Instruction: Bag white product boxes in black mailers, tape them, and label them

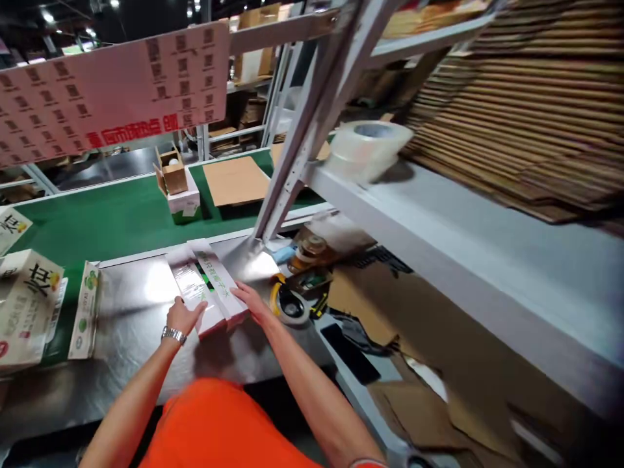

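A long pink-and-white box [207,286] with green lettering lies on the shiny metal table [131,305]. My left hand [184,316], with a metal watch on its wrist, rests against the box's near left side, fingers curled on it. On the box's near right edge lies my right hand [252,300], fingers stretched out flat. A yellow tape dispenser [288,303] lies just right of my right hand.
White printed cartons [29,305] lean at the table's left. Behind runs a green conveyor [117,218] carrying an open small box [173,172] and a flat cardboard sheet [236,180]. A grey shelf [468,240] at right holds a tape roll [368,146] and stacked flat cardboard [526,110].
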Motion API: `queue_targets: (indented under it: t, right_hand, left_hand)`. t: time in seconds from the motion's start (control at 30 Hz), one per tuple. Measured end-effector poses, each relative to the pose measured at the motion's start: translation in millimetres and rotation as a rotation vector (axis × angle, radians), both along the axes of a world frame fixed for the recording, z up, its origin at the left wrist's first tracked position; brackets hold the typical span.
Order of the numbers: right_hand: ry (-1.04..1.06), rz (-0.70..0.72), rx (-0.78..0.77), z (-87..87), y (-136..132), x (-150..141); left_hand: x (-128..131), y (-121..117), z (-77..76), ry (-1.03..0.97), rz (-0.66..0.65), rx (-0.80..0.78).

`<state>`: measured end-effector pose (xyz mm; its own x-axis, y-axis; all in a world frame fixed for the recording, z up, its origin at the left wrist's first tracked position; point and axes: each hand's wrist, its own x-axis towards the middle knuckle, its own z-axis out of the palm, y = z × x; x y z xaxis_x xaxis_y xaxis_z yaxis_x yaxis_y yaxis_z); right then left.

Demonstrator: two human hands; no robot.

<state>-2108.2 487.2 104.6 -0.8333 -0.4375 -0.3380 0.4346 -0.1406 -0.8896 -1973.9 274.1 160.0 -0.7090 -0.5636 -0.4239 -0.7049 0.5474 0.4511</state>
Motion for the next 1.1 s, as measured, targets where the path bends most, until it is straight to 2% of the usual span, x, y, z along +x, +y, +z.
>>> queue_targets:
  t: [0.1, 0.17, 0.23, 0.33, 0.4, 0.47, 0.53, 0.67, 0.93, 1.03, 1.1]
  right_hand:
    - [0.039, -0.185, 0.02, -20.4, 34, 17]
    - [0.045, -0.281, 0.042, -37.2, 46, 40]
    - [0.065, -0.295, 0.04, -51.6, 48, 66]
    - [0.176, -0.293, 0.088, -62.2, 40, 95]
    - [0.256, -0.345, 0.238, -62.0, 34, 104]
    - [0.313, -0.378, 0.402, -58.5, 30, 104]
    - [0.343, -0.356, 0.484, -54.2, 28, 100]
    - [0.33, -0.303, 0.439, -46.2, 29, 88]
    - [0.299, -0.215, 0.454, -25.9, 26, 94]
    - [0.247, -0.104, 0.466, -26.2, 43, 106]
    - [0.202, -0.106, 0.489, -24.7, 66, 108]
  left_hand:
    - [-7, 2, -1.6, 0.101, -0.054, -0.08]
    - [-9, -2, -1.5, 0.276, -0.173, -0.208]
    - [-15, -7, 1.7, 0.421, -0.396, -0.31]
    - [-29, -10, 10.9, 0.434, -0.797, -0.309]
    - [-40, -10, 14.9, 0.356, -0.994, -0.285]
    - [-48, -11, 14.0, 0.256, -1.095, -0.268]
    - [-52, -13, 8.8, 0.186, -1.109, -0.238]
    - [-55, -17, -2.0, 0.194, -1.049, -0.138]
    - [-56, -14, -3.3, 0.213, -1.082, -0.136]
    - [-57, -15, -9.6, 0.245, -1.095, -0.168]
    - [-57, -16, -14.4, 0.264, -1.097, -0.188]
